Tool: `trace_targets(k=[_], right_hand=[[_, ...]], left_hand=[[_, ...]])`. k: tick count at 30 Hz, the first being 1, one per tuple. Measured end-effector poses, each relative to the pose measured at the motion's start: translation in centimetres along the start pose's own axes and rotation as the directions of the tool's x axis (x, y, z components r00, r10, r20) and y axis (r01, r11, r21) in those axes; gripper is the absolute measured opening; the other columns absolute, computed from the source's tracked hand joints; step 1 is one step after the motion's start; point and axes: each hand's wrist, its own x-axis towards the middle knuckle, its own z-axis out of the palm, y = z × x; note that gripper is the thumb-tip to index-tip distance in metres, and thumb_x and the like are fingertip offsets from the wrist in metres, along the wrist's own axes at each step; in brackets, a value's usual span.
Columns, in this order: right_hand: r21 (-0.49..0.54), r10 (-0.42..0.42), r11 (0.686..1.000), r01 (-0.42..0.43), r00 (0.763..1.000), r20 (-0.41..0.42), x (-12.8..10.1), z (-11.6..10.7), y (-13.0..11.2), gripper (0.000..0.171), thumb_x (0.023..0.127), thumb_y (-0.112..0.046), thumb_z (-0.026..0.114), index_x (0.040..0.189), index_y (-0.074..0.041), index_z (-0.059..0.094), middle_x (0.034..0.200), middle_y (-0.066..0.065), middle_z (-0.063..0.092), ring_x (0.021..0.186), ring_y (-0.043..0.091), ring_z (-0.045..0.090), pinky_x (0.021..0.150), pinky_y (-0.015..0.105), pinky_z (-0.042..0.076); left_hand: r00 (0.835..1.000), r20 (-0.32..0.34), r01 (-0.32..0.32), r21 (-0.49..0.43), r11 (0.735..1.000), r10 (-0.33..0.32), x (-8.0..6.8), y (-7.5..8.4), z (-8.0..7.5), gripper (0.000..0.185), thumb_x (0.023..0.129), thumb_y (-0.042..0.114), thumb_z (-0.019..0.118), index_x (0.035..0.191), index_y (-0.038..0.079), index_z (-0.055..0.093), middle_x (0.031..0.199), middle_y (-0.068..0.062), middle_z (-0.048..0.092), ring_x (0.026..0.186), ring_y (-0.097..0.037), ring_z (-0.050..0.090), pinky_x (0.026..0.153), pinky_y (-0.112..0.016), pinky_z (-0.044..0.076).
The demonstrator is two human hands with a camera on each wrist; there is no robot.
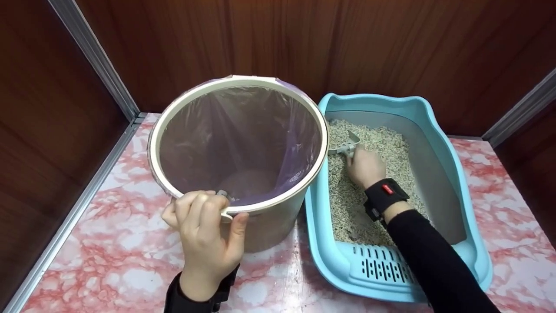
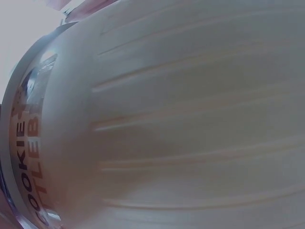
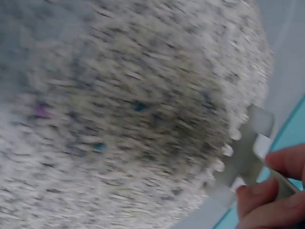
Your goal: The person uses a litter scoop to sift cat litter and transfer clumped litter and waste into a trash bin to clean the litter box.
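Observation:
My left hand [image 1: 206, 243] grips the near rim of a round pale trash bin [image 1: 273, 226], with fingers over the edge and thumb below it. A see-through purple bag [image 1: 226, 130] lines the bin. Over on the right, my right hand [image 1: 368, 167] holds a grey litter scoop [image 1: 347, 147] by its handle inside a light blue litter box [image 1: 454, 169]. In the right wrist view, the slotted edge of the scoop [image 3: 240, 150] meets the pale pellet litter [image 3: 119, 181] close to the box wall. The left wrist view shows only the bin's ribbed side [image 2: 190, 105] and printed lettering.
The bin and litter box stand side by side on a red-and-white marbled surface [image 1: 134, 278]. Brown wood-look panels [image 1: 299, 39] rise behind and at both sides. A perforated step [image 1: 382, 265] forms the near end of the box.

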Motion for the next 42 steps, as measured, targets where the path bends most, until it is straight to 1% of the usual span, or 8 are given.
trace_targets(k=[3, 7, 14, 19, 23, 30, 37, 42], right_hand=[[0.013, 0.005, 1.0, -0.005, 0.999, -0.035, -0.5, 0.9, 0.0, 0.043, 0.103, -0.024, 0.046, 0.13, 0.011, 0.05, 0.095, 0.031, 0.068, 0.08, 0.045, 0.068, 0.067, 0.055, 0.054], [0.033, 0.06, 0.998, -0.058, 0.997, -0.051, -1.2, 1.3, -0.6, 0.044, 0.103, -0.023, 0.045, 0.129, 0.013, 0.048, 0.088, 0.03, 0.068, 0.076, 0.045, 0.068, 0.063, 0.053, 0.053], [0.043, 0.154, 0.987, -0.153, 0.988, -0.021, -1.3, 0.1, -1.8, 0.043, 0.104, -0.022, 0.041, 0.128, 0.012, 0.05, 0.096, 0.029, 0.069, 0.085, 0.044, 0.069, 0.073, 0.054, 0.055], [0.024, 0.194, 0.981, -0.194, 0.981, -0.007, -0.7, -0.7, -1.5, 0.041, 0.101, -0.016, 0.04, 0.125, 0.015, 0.051, 0.1, 0.03, 0.068, 0.09, 0.045, 0.069, 0.077, 0.054, 0.056], [0.048, 0.188, 0.981, -0.187, 0.982, -0.022, -0.4, -0.3, -1.0, 0.04, 0.103, -0.018, 0.038, 0.123, 0.014, 0.052, 0.102, 0.032, 0.068, 0.091, 0.046, 0.068, 0.077, 0.056, 0.055], [0.118, 0.171, 0.98, -0.16, 0.981, -0.087, -0.8, 0.8, -0.7, 0.049, 0.105, -0.022, 0.042, 0.136, 0.016, 0.044, 0.095, 0.032, 0.068, 0.085, 0.047, 0.068, 0.075, 0.056, 0.053], [0.157, 0.202, 0.971, -0.182, 0.971, -0.125, -0.9, 1.6, -0.7, 0.045, 0.104, -0.022, 0.041, 0.129, 0.015, 0.046, 0.096, 0.034, 0.068, 0.086, 0.05, 0.068, 0.074, 0.058, 0.053], [0.168, 0.22, 0.965, -0.2, 0.969, -0.114, -0.9, 1.6, -0.7, 0.041, 0.104, -0.021, 0.04, 0.125, 0.014, 0.047, 0.096, 0.034, 0.068, 0.087, 0.05, 0.068, 0.074, 0.058, 0.053]], left_hand=[[1.0, -0.002, 0.002, 0.006, 1.0, -0.002, -0.1, 0.0, -0.1, 0.049, 0.101, 0.046, 0.05, 0.08, 0.003, 0.055, 0.07, -0.007, 0.052, 0.081, -0.029, 0.045, 0.082, -0.046, 0.017], [1.0, 0.0, 0.0, 0.008, 1.0, 0.0, -0.2, 0.1, -0.1, 0.049, 0.101, 0.046, 0.049, 0.081, 0.002, 0.055, 0.069, -0.007, 0.053, 0.081, -0.029, 0.046, 0.081, -0.046, 0.017], [1.0, -0.011, -0.003, 0.0, 1.0, 0.003, -0.1, 0.2, -0.1, 0.049, 0.101, 0.046, 0.05, 0.081, 0.002, 0.055, 0.069, -0.008, 0.053, 0.081, -0.029, 0.045, 0.082, -0.046, 0.017], [1.0, -0.012, -0.006, -0.003, 1.0, 0.006, -0.2, 0.3, -0.1, 0.049, 0.101, 0.046, 0.05, 0.08, 0.002, 0.055, 0.069, -0.008, 0.053, 0.081, -0.029, 0.045, 0.082, -0.045, 0.017], [1.0, -0.013, -0.006, -0.002, 1.0, 0.006, -0.1, 0.3, -0.1, 0.048, 0.101, 0.046, 0.05, 0.08, 0.002, 0.055, 0.069, -0.008, 0.053, 0.08, -0.029, 0.045, 0.082, -0.046, 0.017], [1.0, -0.014, -0.005, 0.004, 1.0, 0.005, -0.2, 0.2, -0.2, 0.049, 0.101, 0.046, 0.05, 0.08, 0.002, 0.055, 0.069, -0.008, 0.053, 0.08, -0.029, 0.045, 0.082, -0.045, 0.017], [1.0, -0.017, -0.001, 0.009, 1.0, 0.001, -0.2, 0.3, -0.2, 0.049, 0.101, 0.046, 0.05, 0.079, 0.003, 0.055, 0.068, -0.007, 0.053, 0.08, -0.028, 0.045, 0.083, -0.044, 0.017], [1.0, -0.017, -0.007, 0.015, 1.0, 0.007, -0.2, 0.4, -0.2, 0.048, 0.101, 0.046, 0.05, 0.078, 0.003, 0.055, 0.067, -0.006, 0.051, 0.08, -0.028, 0.045, 0.083, -0.044, 0.017]])
